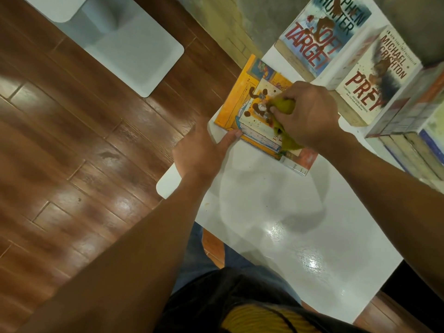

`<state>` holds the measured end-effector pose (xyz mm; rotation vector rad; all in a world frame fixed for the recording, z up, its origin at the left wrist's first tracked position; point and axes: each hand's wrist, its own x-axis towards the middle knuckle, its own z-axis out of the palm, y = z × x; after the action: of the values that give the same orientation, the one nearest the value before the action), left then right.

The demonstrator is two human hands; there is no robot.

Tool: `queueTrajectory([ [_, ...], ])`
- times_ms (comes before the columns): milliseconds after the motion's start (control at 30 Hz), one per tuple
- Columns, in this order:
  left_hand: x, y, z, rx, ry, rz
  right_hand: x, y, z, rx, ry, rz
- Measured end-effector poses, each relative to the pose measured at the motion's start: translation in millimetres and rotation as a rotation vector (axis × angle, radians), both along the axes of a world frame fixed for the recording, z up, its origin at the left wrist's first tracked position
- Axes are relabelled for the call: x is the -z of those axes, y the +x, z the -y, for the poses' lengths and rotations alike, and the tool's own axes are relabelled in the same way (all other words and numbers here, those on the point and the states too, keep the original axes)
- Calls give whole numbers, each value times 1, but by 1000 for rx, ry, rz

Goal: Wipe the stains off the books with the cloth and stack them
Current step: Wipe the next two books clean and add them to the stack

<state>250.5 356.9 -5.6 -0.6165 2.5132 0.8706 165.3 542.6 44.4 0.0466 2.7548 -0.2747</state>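
Observation:
A thin yellow book (242, 97) with brown stains on its cover lies flat near the left edge of the white table (276, 212). My right hand (312, 114) grips a bunched yellow-green cloth (286, 123) and presses it onto the book's cover. My left hand (204, 150) rests at the table's edge with straight fingers touching the book's near corner. Two stained paperbacks lie further back: "Soft Target" (319, 37) and "Prey" (374, 80).
A stack of several books (413, 135) stands at the table's right edge. A second white table (115, 37) stands to the far left over the wooden floor (72, 152). My lap shows below the table's near edge.

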Motion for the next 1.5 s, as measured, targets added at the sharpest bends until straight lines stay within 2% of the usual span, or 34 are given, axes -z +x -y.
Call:
queueTrajectory([
  [100, 0, -1, 0, -2, -7, 1, 0, -6, -1, 63, -12, -52],
  [200, -2, 0, -1, -2, -5, 7, 1, -7, 2, -28, 10, -20],
  [333, -1, -1, -1, -9, -13, -3, 0, -12, 1, 34, -9, -52],
  [467, -1, -1, -1, -18, 8, -2, 0, -10, 2, -35, -8, 4],
  [600, -1, -1, -2, -16, -8, -10, 1, -15, -1, 77, -16, -25],
  [700, 0, -1, -1, -23, 0, -2, 1, -8, 1, 5, -40, 23],
  [800, 0, -1, -1, -17, -1, -3, 2, -7, -3, 60, -48, -13],
  [933, 2, 1, 0, 2, -18, -36, 3, 2, -2, -11, -43, 20],
  [1033, 2, -2, 1, 7, -16, -53, 4, 3, -3, 28, -36, -22],
  [1133, 3, -5, 2, 16, -12, -59, 5, 10, -1, -34, -21, 35],
  [1267, 4, -8, 0, 40, -35, -85, 4, 14, -2, 59, -26, -31],
  [1367, 3, -8, -1, 41, -39, -73, 2, 20, 5, -8, -2, -4],
  [1500, 4, -7, -3, 36, -40, -78, 0, 18, 3, 78, 4, -35],
])
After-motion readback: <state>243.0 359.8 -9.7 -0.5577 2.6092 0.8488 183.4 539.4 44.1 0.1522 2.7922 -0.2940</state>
